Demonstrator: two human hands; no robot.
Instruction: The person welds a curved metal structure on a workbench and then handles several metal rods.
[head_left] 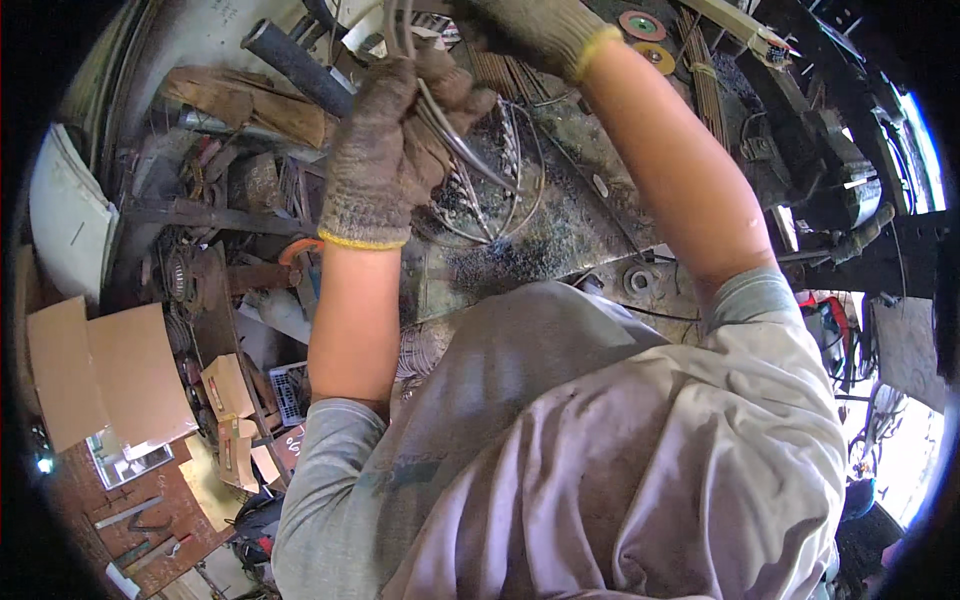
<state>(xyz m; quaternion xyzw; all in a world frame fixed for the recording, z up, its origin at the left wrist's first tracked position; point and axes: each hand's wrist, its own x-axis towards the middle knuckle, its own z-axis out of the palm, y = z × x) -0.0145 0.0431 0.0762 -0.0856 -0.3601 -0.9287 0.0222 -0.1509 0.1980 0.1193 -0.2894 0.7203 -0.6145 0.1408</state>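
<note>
My left hand [385, 150], in a dirty knit work glove with a yellow cuff, is closed around a curved grey metal rod [468, 152]. The rod rises past the upper edge of the view and bends down over the bench. Near its lower end is a rounded frame of thin metal wire [490, 237] with twisted strands, partly behind my left fingers. My right hand [530, 32], gloved the same way, reaches to the top edge beside the rod. Its fingers are dark and partly cut off, so its grip is hidden.
Dark metal grit [520, 258] covers part of the workbench [590, 225]. Two round discs [642, 25] and a bundle of thin rods [704, 85] lie at the far right. A dark pipe [295, 65] juts in at the far left. Opened cardboard boxes [140, 365] stand low on the left.
</note>
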